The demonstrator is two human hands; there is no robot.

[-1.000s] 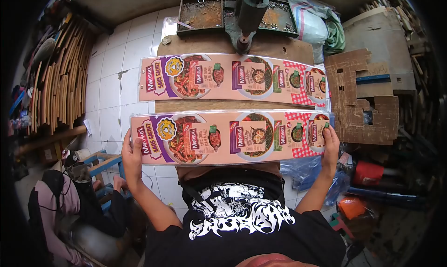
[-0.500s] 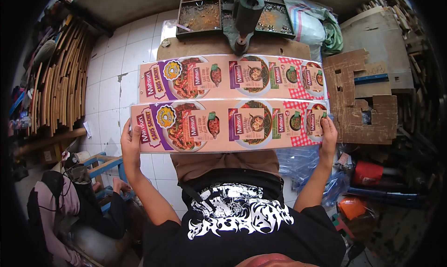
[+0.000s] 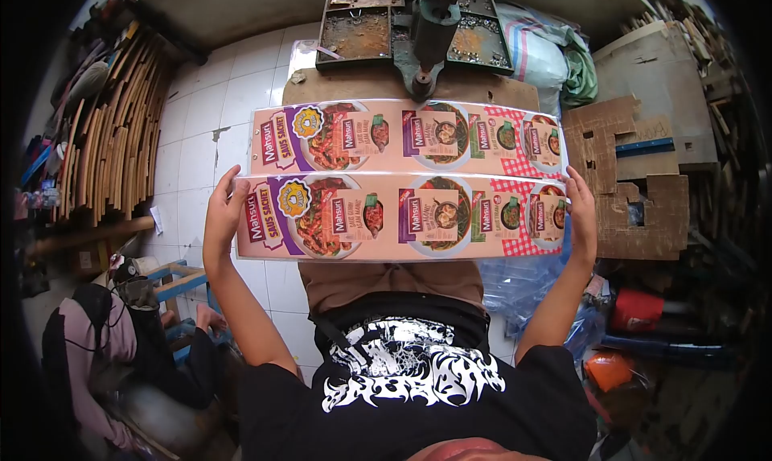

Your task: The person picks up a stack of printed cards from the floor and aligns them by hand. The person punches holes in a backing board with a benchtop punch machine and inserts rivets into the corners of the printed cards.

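Two long printed food-advert panels, or two halves of one sheet, lie one beyond the other across the middle. The near printed panel (image 3: 386, 220) reaches over my lap. The far printed panel (image 3: 386, 139) lies beneath the head of a metal press (image 3: 426, 75) and has small rings at its left edge. My left hand (image 3: 225, 207) is closed at the near panel's upper left corner, thumb against the edge. At its upper right corner my right hand (image 3: 581, 207) grips the opposite edge. The fingers under the panel are hidden.
Trays of small metal parts (image 3: 358, 39) flank the press on a wooden board (image 3: 346, 87). Stacked wooden strips (image 3: 112, 131) stand left. Cut brown boards (image 3: 619, 179) and a white sack (image 3: 527, 51) are on the right. Another person (image 3: 96, 332) sits at lower left.
Both hands have slid from the near panel's sides up to its upper corners. The panels have shifted slightly to the right in view.
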